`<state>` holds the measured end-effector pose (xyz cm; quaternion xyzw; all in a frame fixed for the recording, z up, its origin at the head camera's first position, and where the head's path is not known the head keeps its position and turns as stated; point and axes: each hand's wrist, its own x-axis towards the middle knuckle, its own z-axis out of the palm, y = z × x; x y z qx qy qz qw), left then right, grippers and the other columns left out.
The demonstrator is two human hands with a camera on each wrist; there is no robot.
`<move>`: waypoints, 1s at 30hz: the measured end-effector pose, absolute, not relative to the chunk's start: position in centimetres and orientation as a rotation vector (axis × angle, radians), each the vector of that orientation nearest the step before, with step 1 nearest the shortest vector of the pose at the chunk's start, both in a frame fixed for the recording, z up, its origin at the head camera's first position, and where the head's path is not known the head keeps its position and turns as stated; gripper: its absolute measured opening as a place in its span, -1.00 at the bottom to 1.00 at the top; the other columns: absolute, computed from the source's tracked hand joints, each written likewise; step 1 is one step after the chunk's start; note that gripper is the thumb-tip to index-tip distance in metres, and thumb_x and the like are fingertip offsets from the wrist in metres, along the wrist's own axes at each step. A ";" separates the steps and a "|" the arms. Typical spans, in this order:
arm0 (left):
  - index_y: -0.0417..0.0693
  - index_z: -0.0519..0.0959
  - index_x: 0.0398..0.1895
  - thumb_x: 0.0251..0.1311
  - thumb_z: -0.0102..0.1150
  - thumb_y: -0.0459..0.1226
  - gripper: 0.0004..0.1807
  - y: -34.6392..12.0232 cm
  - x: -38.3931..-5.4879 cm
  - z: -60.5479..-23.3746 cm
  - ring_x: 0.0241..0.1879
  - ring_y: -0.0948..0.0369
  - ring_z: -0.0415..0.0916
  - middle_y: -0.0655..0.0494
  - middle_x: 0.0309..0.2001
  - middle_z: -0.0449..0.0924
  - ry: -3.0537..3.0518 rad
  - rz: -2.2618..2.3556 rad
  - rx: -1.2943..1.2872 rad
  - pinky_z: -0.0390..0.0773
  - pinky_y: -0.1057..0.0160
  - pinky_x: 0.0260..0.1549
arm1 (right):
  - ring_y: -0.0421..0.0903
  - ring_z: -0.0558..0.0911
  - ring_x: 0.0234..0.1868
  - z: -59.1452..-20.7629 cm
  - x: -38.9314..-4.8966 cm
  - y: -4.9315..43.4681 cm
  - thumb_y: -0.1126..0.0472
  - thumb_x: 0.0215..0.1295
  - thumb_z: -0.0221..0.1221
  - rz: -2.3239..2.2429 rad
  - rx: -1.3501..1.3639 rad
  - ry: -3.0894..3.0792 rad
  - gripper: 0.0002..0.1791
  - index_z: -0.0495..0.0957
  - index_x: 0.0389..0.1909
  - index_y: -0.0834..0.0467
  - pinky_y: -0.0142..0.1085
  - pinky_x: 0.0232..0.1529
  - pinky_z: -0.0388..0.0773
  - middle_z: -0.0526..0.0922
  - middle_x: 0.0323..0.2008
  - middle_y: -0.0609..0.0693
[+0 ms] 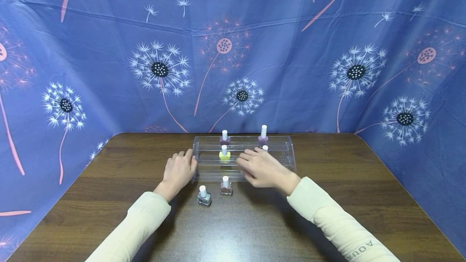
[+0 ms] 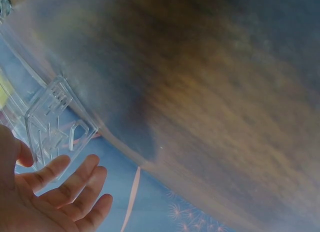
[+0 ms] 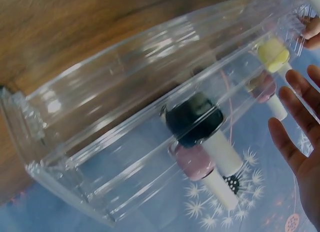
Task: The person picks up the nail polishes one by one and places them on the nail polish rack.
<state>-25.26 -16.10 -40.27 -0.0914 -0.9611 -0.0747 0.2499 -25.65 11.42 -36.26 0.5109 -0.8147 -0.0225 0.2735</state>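
While I see the left hand point(image 1: 177, 171) relaxed and released beside the clear rack point(image 1: 210, 175), the right hand point(image 1: 263, 168) hangs before its tiers, fingers loosely spread. I find the yellow bottle point(image 1: 224, 156) racked between both hands, the teal glitter bottle point(image 1: 204, 199) on the table point(image 1: 320, 161) just right of the left hand.

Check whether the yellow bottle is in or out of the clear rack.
In: the yellow bottle stands upright on a tier of the clear rack, white cap up.
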 end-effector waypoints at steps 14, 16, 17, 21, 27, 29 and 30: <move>-0.19 0.48 -0.29 0.22 -0.07 -0.21 -0.77 -16.1 -25.3 -40.4 -0.45 -0.12 0.51 -0.18 -0.44 0.56 -2.604 -0.203 -0.241 0.44 -0.03 -0.51 | -0.19 0.50 -0.29 -37.1 -24.8 10.0 0.09 0.07 0.12 -0.067 1.419 -2.188 -0.79 0.48 -0.25 0.05 -0.33 -0.41 0.33 0.57 -0.33 -0.17; -0.19 0.48 -0.29 0.22 -0.08 -0.20 -0.77 -16.1 -25.4 -40.4 -0.45 -0.12 0.51 -0.18 -0.44 0.56 -2.604 -0.203 -0.240 0.44 -0.04 -0.51 | -0.19 0.51 -0.27 -37.1 -24.6 9.8 0.09 0.07 0.12 -0.067 1.425 -2.199 -0.76 0.49 -0.22 0.05 -0.33 -0.39 0.33 0.58 -0.31 -0.17; -0.19 0.48 -0.29 0.22 -0.08 -0.20 -0.77 -16.1 -25.4 -40.4 -0.45 -0.12 0.51 -0.18 -0.44 0.56 -2.605 -0.203 -0.240 0.44 -0.04 -0.50 | -0.20 0.51 -0.27 -37.2 -24.6 9.7 0.08 0.07 0.12 -0.072 1.426 -2.204 -0.75 0.49 -0.21 0.05 -0.33 -0.38 0.33 0.58 -0.30 -0.17; -0.19 0.48 -0.28 0.23 -0.11 -0.19 -0.76 -16.1 -25.4 -40.4 -0.44 -0.12 0.51 -0.18 -0.43 0.56 -2.612 -0.202 -0.240 0.44 -0.04 -0.50 | -0.20 0.50 -0.28 -37.3 -24.4 9.4 0.07 0.06 0.12 -0.101 1.426 -2.216 -0.73 0.49 -0.20 0.04 -0.33 -0.38 0.32 0.58 -0.30 -0.18; -0.19 0.47 -0.30 0.22 -0.11 -0.20 -0.77 -16.1 -25.4 -40.5 -0.45 -0.13 0.50 -0.19 -0.45 0.56 -2.603 -0.208 -0.242 0.43 -0.04 -0.49 | -0.20 0.51 -0.23 -37.6 -24.2 8.8 0.06 0.06 0.13 -0.101 1.435 -2.227 -0.71 0.46 -0.17 0.03 -0.30 -0.32 0.38 0.58 -0.27 -0.18; -0.19 0.47 -0.30 0.22 -0.10 -0.21 -0.77 -16.1 -25.4 -40.5 -0.45 -0.14 0.50 -0.19 -0.45 0.56 -2.599 -0.211 -0.241 0.43 -0.05 -0.49 | -0.20 0.51 -0.19 -37.7 -24.2 8.6 0.06 0.07 0.12 -0.101 1.443 -2.234 -0.69 0.46 -0.14 0.03 -0.29 -0.29 0.40 0.58 -0.24 -0.18; -0.19 0.47 -0.30 0.22 -0.09 -0.21 -0.78 -16.1 -25.4 -40.5 -0.44 -0.14 0.50 -0.19 -0.45 0.55 -2.598 -0.213 -0.239 0.43 -0.05 -0.48 | -0.20 0.51 -0.18 -37.8 -24.1 8.5 0.06 0.08 0.11 -0.105 1.446 -2.237 -0.68 0.46 -0.13 0.03 -0.28 -0.27 0.41 0.58 -0.23 -0.18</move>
